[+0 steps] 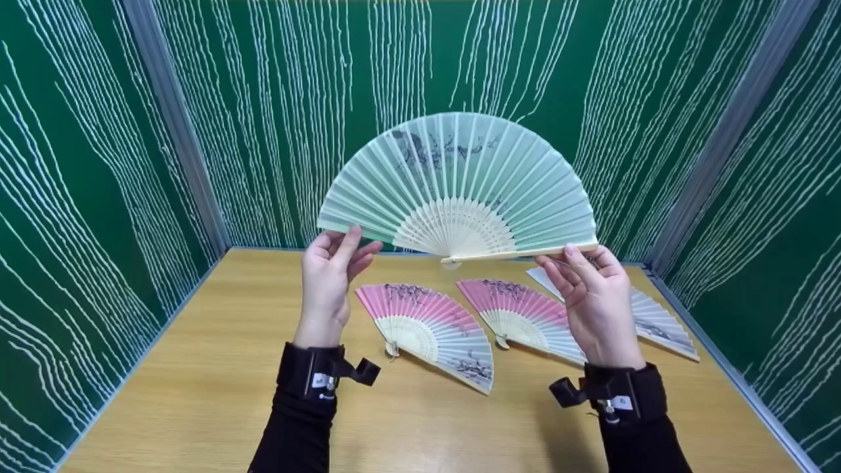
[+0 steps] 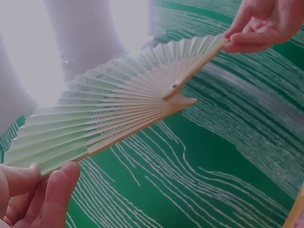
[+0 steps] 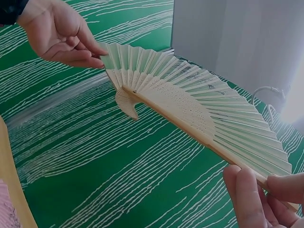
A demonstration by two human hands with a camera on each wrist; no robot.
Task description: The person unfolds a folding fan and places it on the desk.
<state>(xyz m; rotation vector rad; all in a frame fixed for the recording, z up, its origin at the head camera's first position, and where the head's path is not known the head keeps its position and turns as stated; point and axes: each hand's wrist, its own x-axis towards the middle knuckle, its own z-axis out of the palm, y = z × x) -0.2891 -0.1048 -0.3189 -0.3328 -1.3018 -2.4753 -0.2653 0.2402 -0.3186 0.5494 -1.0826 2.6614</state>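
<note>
A green folding fan (image 1: 460, 157) with a dark branch print and pale ribs is spread wide, held up above the table. My left hand (image 1: 332, 282) pinches its left outer edge between thumb and fingers. At the other end, my right hand (image 1: 594, 295) pinches the right guard stick near its tip. In the left wrist view the left fingers (image 2: 57, 190) grip the fan's lower corner. The right wrist view shows the right thumb and fingers (image 3: 247, 199) on the wooden guard. The fan's pivot hangs midway between the hands, touched by neither.
Two pink-and-blue fans (image 1: 427, 328) (image 1: 519, 315) lie spread on the wooden table (image 1: 197, 381). A greyish-white fan (image 1: 663, 322) lies at the right, partly behind my right hand. Green walls with white wavy lines (image 1: 276, 131) enclose the table's back and sides.
</note>
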